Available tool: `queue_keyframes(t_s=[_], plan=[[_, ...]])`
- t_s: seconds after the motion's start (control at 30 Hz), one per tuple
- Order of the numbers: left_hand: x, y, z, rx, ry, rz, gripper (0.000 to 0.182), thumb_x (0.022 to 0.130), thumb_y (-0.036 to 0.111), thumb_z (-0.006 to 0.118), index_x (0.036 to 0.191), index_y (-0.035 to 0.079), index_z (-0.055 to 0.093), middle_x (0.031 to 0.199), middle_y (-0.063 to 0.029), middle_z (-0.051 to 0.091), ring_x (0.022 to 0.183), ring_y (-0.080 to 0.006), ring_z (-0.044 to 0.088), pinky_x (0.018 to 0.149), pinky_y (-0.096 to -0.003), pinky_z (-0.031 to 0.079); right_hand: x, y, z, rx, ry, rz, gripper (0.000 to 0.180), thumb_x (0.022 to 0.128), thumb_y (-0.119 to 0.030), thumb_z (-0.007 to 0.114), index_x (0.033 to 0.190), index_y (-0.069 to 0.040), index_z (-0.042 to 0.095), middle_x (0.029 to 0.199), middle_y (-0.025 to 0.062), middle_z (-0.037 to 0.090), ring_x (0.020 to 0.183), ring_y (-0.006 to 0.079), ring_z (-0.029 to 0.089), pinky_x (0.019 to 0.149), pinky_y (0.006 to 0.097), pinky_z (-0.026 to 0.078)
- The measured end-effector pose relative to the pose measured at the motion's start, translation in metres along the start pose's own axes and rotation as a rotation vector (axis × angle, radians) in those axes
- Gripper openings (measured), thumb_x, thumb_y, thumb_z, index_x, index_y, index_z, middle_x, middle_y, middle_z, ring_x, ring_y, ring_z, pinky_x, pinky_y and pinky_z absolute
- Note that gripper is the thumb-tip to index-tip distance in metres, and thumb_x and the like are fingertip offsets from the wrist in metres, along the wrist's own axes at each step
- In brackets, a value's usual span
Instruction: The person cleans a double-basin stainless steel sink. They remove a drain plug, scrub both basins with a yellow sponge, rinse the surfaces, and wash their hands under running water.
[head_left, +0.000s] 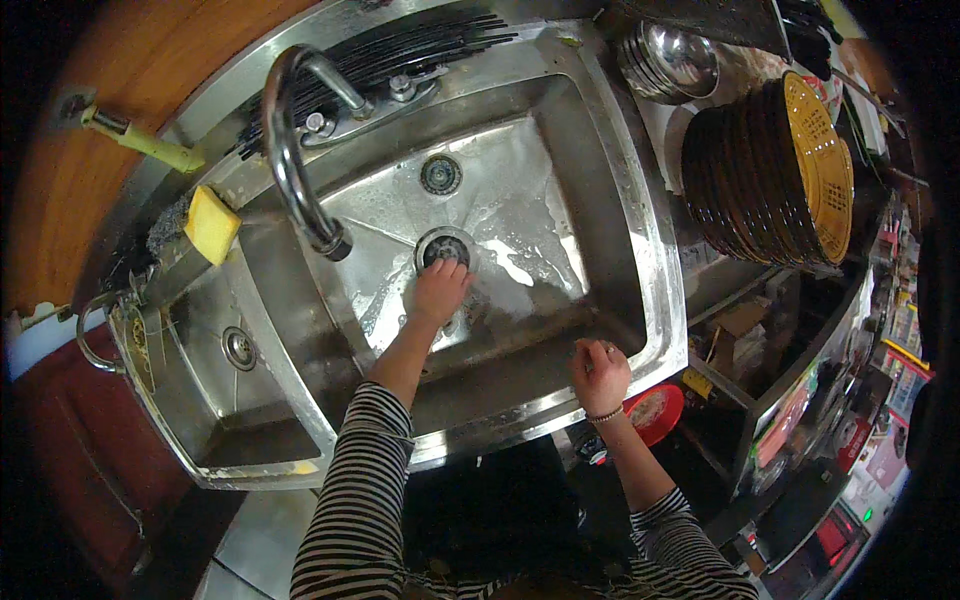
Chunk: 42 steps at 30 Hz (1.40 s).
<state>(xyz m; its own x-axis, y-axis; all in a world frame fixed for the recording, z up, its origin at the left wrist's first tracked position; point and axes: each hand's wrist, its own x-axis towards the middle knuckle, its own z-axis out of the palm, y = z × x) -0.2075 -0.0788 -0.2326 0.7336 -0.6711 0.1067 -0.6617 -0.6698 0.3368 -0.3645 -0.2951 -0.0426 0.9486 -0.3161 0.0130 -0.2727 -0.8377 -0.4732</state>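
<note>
My left hand reaches down into the large basin of a stainless steel sink. Its fingertips are at the round drain in the middle of the basin floor, and whether they grip anything there is hidden. A second drain lies farther back. Water and suds spread over the basin floor. With fingers curled and nothing visible in them, my right hand hovers by the basin's front right corner. A curved chrome faucet arches over the basin's left side.
A yellow sponge rests on the left ledge, near a grey scouring pad. Black chopsticks lie behind the faucet. Stacked yellow-and-dark bowls and metal bowls stand at right. A red basin sits below the rim.
</note>
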Motion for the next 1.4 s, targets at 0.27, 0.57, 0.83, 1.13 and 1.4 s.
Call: queue_keyframes(t_s=[0.27, 0.57, 0.83, 1.13, 1.4], plan=[[0.039, -0.013, -0.005, -0.446, 0.005, -0.595, 0.026, 0.086, 0.028, 0.061, 0.074, 0.005, 0.062, 0.073, -0.0099, 0.065, 0.06, -0.0317, 0.057, 0.056, -0.0411, 0.045, -0.012, 0.015, 0.004, -0.023, -0.054, 0.016, 0.011, 0.074, -0.008, 0.062, 0.085, -0.008, 0.061, 0.074, 0.0121, 0.062, 0.067, 0.0312, 0.059, 0.061, 0.0424, 0.047], [-0.1, -0.06, -0.277, -2.385, 0.61, -0.877, 0.022, 0.09, 0.018, 0.05, 0.068, 0.015, 0.045, 0.056, 0.0058, 0.032, 0.045, -0.0062, 0.031, 0.04, -0.021, 0.025, -0.018, 0.042, 0.019, 0.134, -0.06, 0.233, 0.012, 0.08, -0.011, 0.058, 0.089, -0.005, 0.062, 0.079, 0.0148, 0.06, 0.073, 0.0278, 0.058, 0.068, 0.0375, 0.046], [-0.287, -0.335, -0.418, -1.198, 1.503, -0.828, 0.022, 0.091, 0.02, 0.046, 0.071, 0.013, 0.048, 0.058, 0.003, 0.038, 0.046, -0.0105, 0.036, 0.041, -0.025, 0.031, -0.013, 0.044, 0.017, -0.034, -0.098, 0.195, 0.012, 0.084, -0.011, 0.055, 0.089, -0.003, 0.061, 0.081, 0.0142, 0.061, 0.075, 0.0264, 0.059, 0.066, 0.0383, 0.045], [-0.329, -0.403, -0.393, 0.422, 0.618, -1.137, 0.027, 0.088, 0.028, 0.056, 0.102, 0.006, 0.062, 0.102, -0.0207, 0.061, 0.092, -0.0392, 0.058, 0.079, -0.0464, 0.046, -0.016, 0.038, 0.021, -0.113, 0.003, 0.117, 0.013, 0.083, -0.014, 0.056, 0.089, -0.004, 0.061, 0.079, 0.0157, 0.06, 0.075, 0.0324, 0.058, 0.067, 0.0419, 0.044], [-0.117, -0.154, -0.363, -0.238, 0.447, -0.462, 0.021, 0.079, -0.004, 0.058, 0.094, 0.009, 0.067, 0.089, -0.0099, 0.061, 0.084, -0.0266, 0.06, 0.074, -0.0349, 0.049, 0.015, -0.026, 0.038, 0.014, -0.317, 0.052, 0.016, 0.077, -0.007, 0.063, 0.093, -0.006, 0.066, 0.085, 0.0148, 0.063, 0.08, 0.032, 0.061, 0.067, 0.0382, 0.05]])
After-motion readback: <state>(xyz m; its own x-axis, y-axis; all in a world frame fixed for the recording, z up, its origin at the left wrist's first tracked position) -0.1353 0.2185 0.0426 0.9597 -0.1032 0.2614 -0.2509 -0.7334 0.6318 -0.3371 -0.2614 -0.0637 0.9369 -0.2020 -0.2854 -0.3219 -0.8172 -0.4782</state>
